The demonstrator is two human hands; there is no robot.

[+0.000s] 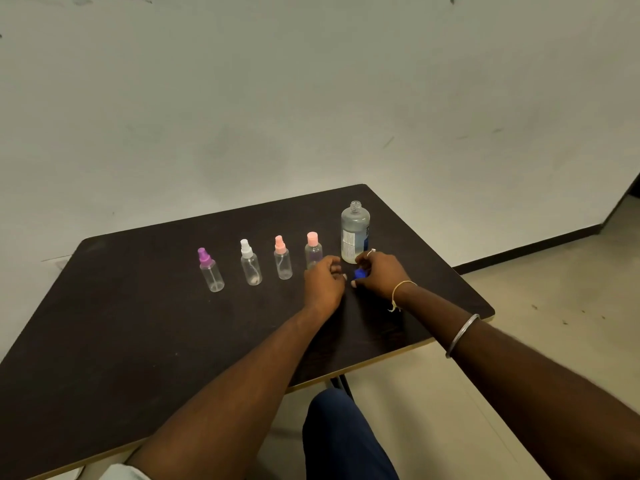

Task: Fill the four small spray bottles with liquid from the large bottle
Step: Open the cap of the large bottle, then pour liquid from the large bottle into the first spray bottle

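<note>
The large clear bottle [354, 232] stands uncapped at the table's far right, partly filled with liquid. Left of it runs a row of small clear spray bottles: a pink-capped bottle [313, 249], a pink-sprayer bottle [283, 258], a white-sprayer bottle [250, 262] and a purple-sprayer bottle [210, 270]. All stand upright with tops on. My right hand [379, 275] holds a small blue cap [358, 273] on the table just in front of the large bottle. My left hand [323, 280] hovers with fingers loosely curled, right in front of the pink-capped bottle, holding nothing I can see.
The dark table [138, 323] has its right edge close to my right forearm. A pale wall rises behind, and light floor lies to the right. My knee in blue trousers [343, 438] shows below the table's front edge.
</note>
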